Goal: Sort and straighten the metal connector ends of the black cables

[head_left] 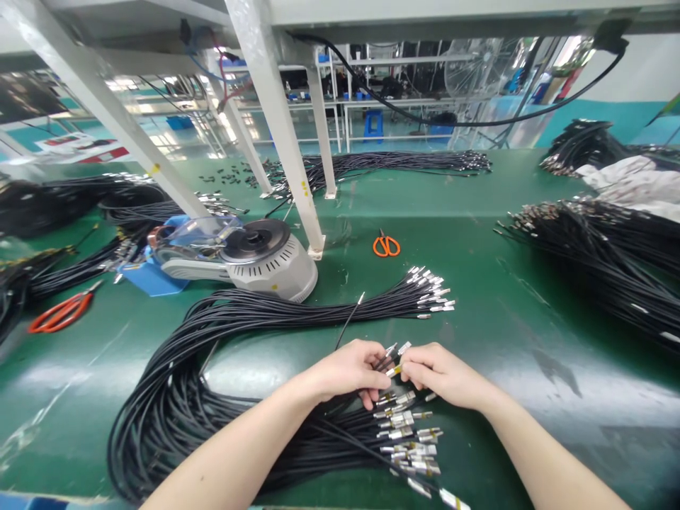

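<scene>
My left hand [348, 372] is closed round a few black cables just behind their metal plug ends. My right hand [443, 374] pinches one small metal connector [394, 370] at the tip of those cables, fingertips almost touching the left hand. Both hands hover over the near end of a big looped bundle of black cables [175, 404]. Its silver connector ends [409, 435] fan out just below my hands. The bundle's other end, also tipped with connectors [433, 290], lies farther back.
A grey tape dispenser [255, 258] sits behind the bundle beside a white frame leg [290, 142]. Orange scissors [386, 246] lie at centre, another orange pair [61, 313] at left. More cable piles lie at right [600, 262], left [79, 205] and back [393, 163].
</scene>
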`<state>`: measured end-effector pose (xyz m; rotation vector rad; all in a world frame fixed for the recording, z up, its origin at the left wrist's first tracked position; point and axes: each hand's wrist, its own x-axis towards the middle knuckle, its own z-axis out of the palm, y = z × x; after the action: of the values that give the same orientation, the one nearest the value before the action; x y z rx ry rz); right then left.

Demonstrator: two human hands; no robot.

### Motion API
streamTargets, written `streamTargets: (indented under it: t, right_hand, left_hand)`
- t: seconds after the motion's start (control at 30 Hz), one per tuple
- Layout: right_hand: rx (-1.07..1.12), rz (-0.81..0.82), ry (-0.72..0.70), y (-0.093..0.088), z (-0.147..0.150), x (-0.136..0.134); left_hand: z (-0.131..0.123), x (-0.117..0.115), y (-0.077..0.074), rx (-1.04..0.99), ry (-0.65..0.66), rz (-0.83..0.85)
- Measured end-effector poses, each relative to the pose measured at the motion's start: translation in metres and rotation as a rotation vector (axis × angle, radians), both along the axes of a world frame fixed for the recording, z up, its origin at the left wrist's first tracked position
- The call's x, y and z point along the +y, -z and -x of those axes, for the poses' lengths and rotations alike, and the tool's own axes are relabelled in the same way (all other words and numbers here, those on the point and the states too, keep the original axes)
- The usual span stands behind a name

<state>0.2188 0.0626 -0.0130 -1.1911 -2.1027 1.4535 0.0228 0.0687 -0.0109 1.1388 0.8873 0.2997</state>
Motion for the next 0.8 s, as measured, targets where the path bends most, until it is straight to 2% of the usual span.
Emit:
streamTargets:
  t: [0.1, 0.3, 0.37, 0.47, 0.53, 0.8]
  right_hand:
    - [0.005, 0.019, -0.004, -0.001, -0.001, 0.001]
    - [0.012, 0.042, 0.020, -0.002, -0.001, 0.002]
    - [0.010, 0.027, 0.033, -0.001, -0.001, 0.002]
    - [0.003, 0.006, 0.045, 0.001, 0.001, 0.002]
    - [0.005, -0.013, 0.035, 0.003, 0.001, 0.002]
    - [0.029, -0.014, 0.002, 0.005, 0.000, 0.002]
  left_hand:
    - [0.003, 0.002, -0.001, 0.064, 0.023, -0.008]
    - [-0.007, -0.006, 0.002, 0.190, -0.074, -0.128]
    - [-0.010, -0.010, 0.000, 0.229, -0.092, -0.265]
    - [-0.013, -0.016, -0.003, 0.307, -0.106, -0.619]
    - [-0.014, -0.018, -0.005, 0.357, -0.090, -0.751]
    - [-0.015, -0.016, -0.002, 0.381, -0.067, -0.720]
